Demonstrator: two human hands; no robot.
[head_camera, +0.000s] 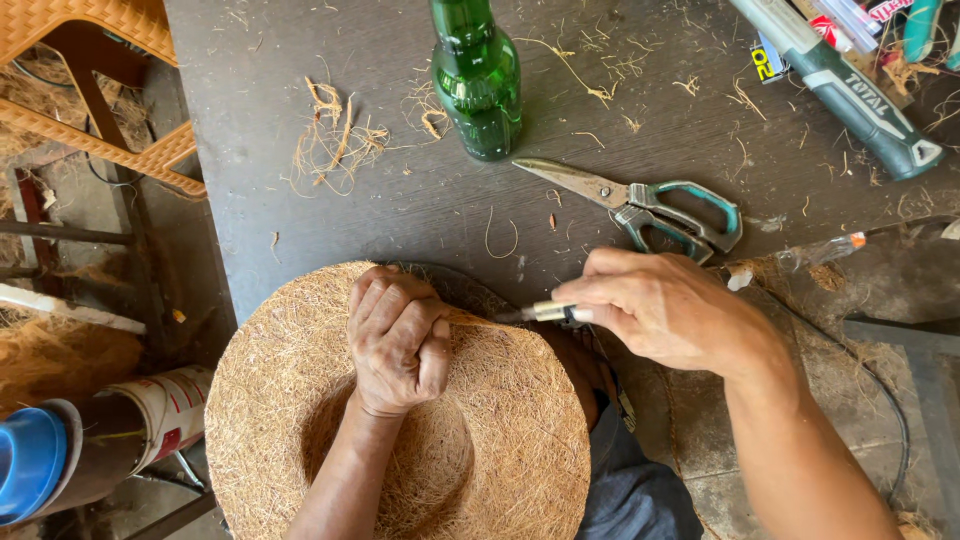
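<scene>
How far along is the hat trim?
Done: the fibre hat is already shaped, crown and brim, with loose fibres on the table. In hand: left hand presses the brim while right hand holds a knife at its edge. Left: how much edge remains, can't tell. Scissors lie unused.

The green bottle loses its neck to the top edge. The right hand hides most of the small tool — its tip is too small to tell. The fibre hat runs off the bottom edge — the left hand covers part of its brim.
</scene>
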